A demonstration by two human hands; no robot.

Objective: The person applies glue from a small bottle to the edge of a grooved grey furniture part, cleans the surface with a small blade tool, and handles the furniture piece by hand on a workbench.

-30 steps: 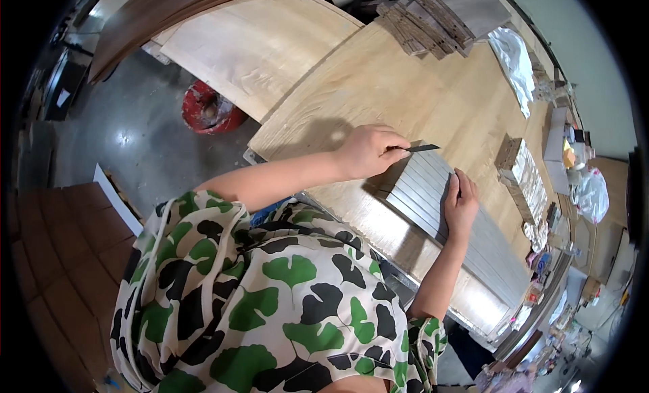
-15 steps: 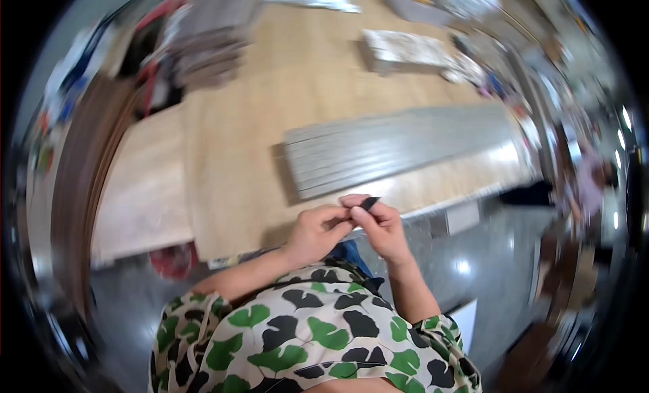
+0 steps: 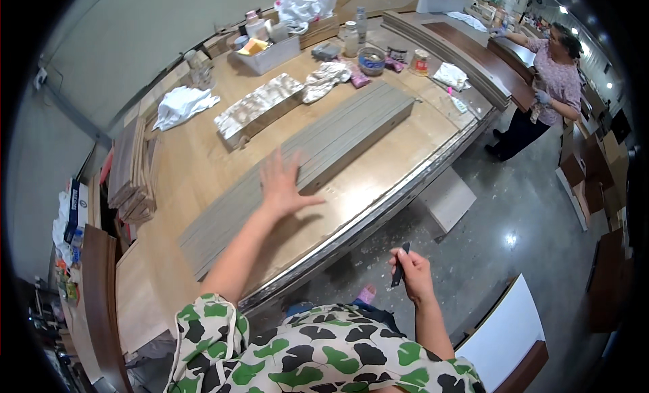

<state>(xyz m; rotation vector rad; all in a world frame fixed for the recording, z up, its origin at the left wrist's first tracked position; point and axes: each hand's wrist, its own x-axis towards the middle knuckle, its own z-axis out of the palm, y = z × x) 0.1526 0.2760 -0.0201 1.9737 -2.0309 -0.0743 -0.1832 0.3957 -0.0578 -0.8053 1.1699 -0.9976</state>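
Observation:
A bundle of long grey planks (image 3: 351,129) lies side by side at a slant across the wooden worktable (image 3: 182,163). Over the near edge of these planks my left hand (image 3: 280,185) is spread wide, fingers pointing away from me; whether it touches them I cannot tell. Beyond the table's front edge, above the floor, my right hand (image 3: 417,274) is closed around a slim, flat black tool (image 3: 397,276). Its ends stick out above and below my fingers, and its exact kind does not show.
Behind the planks lie a block with a mottled white top (image 3: 263,105) and a crumpled rag (image 3: 326,80). A grey bin (image 3: 274,57), jars and cans stand at the back. Stacked brown boards (image 3: 128,170) sit at left. A co-worker (image 3: 554,82) stands at the far right.
My hands have parted from around the small black tool. My left hand has reached out over the planks; the right has drawn down and right with the tool. The view has turned.

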